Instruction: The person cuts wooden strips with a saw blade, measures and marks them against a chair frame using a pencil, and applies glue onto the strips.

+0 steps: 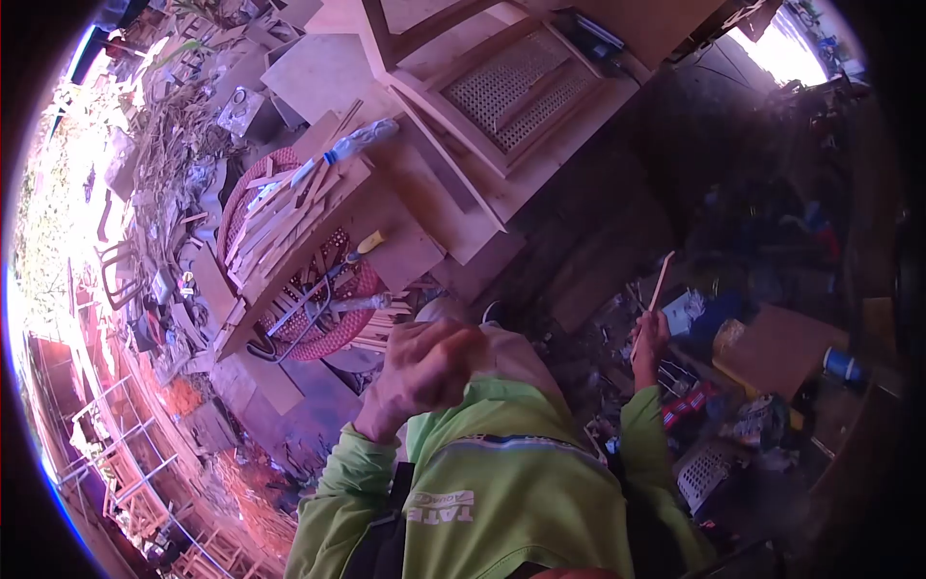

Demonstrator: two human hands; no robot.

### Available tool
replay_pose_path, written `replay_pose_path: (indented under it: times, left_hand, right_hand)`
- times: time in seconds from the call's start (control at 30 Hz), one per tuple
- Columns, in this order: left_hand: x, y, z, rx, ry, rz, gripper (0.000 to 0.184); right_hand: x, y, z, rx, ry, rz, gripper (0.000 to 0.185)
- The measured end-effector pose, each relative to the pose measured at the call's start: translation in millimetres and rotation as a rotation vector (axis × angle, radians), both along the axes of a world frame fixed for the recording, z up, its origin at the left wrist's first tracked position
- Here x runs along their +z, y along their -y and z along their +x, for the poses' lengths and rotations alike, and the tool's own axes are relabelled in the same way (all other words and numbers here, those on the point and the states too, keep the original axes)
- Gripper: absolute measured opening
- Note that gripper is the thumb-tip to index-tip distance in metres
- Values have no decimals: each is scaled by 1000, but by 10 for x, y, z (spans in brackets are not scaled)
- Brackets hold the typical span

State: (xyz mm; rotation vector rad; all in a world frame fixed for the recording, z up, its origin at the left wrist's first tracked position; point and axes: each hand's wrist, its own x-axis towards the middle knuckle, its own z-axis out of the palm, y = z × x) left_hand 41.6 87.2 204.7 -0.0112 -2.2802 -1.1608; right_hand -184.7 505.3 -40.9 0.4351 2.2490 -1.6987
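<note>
My left hand (434, 362) is raised in front of my green shirt (511, 482), slightly blurred. Its fingers are curled closed, and whatever may be inside them is hidden. Off to the right, my right hand (649, 338) grips a thin, light wooden strip (661, 282) that points upward and away. Ahead, a wooden chair frame with a woven cane panel (526, 89) lies on the workbench (482, 241). A hacksaw with a yellow handle (370, 241) rests beyond my left hand, near a round red woven seat (338, 338).
Wooden strips (280, 232) are stacked across the red seat, with a plastic bottle (362, 140) on top. Scrap wood and debris litter the left side. To the right, a brown board (786, 347), a blue-capped container (842, 365) and a perforated white basket (709, 475) sit amid clutter.
</note>
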Motion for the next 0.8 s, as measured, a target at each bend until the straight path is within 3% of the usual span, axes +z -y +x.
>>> replay_pose_path:
  times: [0.07,0.17,0.23,0.27,0.33,0.37,0.43,0.6,0.63,0.8]
  left_hand:
    - [792,-28,-547,-160,-189,-148,37]
    - [1457,-205,-1009,-254,-364,-387,32]
    - [1564,-307,-1241,-267,-427,-416,30]
    - [1557,-314,-1386,-406,-434,-399,22]
    - [1425,-413,-1631,-561,-437,-378,27]
    - [1281,-535,-1797,-610,-442,-271,23]
    - [977,-540,-2096,-693,-383,-255,33]
    - [-822,-321,-3040,-349,183,-87,27]
    - [-1171,-301,-3133,-312,334,-28,22]
    - [-2589,-319,-3501,57,606,-91,17]
  right_hand:
    - [26,157,-223,33,-58,-36,20]
    - [-6,330,-553,104,-133,-101,26]
    - [66,468,-705,129,-94,-119,28]
    - [129,533,-793,154,-54,-137,31]
    - [322,744,-950,155,-35,-262,34]
    - [385,847,-1013,176,-17,-390,37]
    - [430,1014,-1193,171,44,-531,38]
    - [127,1166,-1971,272,252,-983,43]
    - [105,1171,-2112,271,257,-977,43]
    - [-71,1087,-2591,239,353,-1030,45]
